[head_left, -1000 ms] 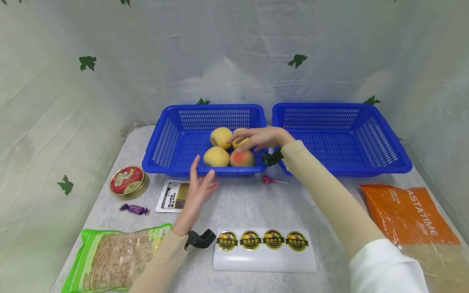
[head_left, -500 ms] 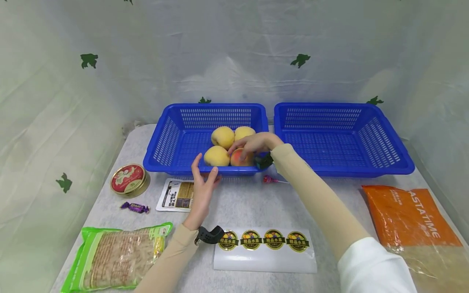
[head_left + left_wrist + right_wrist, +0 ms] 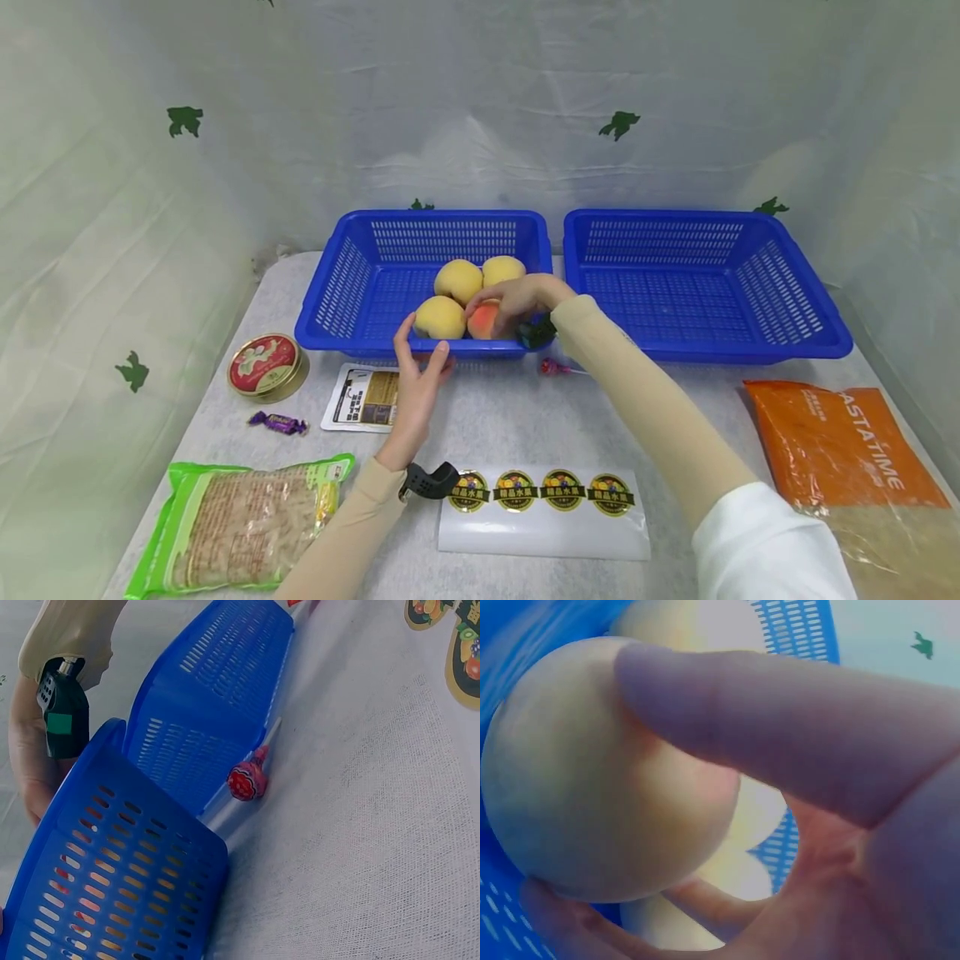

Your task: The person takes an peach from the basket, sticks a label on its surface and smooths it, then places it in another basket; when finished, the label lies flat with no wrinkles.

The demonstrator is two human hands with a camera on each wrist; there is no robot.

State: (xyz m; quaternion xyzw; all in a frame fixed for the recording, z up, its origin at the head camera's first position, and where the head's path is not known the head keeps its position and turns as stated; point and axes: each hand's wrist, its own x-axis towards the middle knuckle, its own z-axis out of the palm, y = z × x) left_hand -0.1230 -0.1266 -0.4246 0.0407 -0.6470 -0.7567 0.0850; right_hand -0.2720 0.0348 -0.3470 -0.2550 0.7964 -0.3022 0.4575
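My right hand [image 3: 528, 298] reaches into the left blue basket [image 3: 356, 343] and grips a red-blushed peach [image 3: 482, 320]. In the right wrist view the thumb lies across the peach [image 3: 592, 795], with fingers curled beneath it. Three round yellow fruits crowd beside it: one in front [image 3: 439, 318], one behind [image 3: 458, 281] and one at the back right [image 3: 503, 269]. My left hand [image 3: 417, 392] is at the basket's front rim, index finger and thumb spread and fairly straight. In the left wrist view only a sliver of a fingertip shows beside the basket wall [image 3: 127, 862].
A second blue basket [image 3: 780, 348] stands to the right. In front lie a lollipop [image 3: 551, 367] and a sticker sheet [image 3: 543, 535]. Leftward are a red-gold tin [image 3: 264, 367], purple candy [image 3: 278, 423], white packet [image 3: 363, 400] and green-edged bag [image 3: 247, 525]; an orange bag [image 3: 847, 442] lies right.
My right hand has come down from above the peach and closed round it. The front yellow fruit has shifted slightly left. My left hand has moved a little right along the rim.
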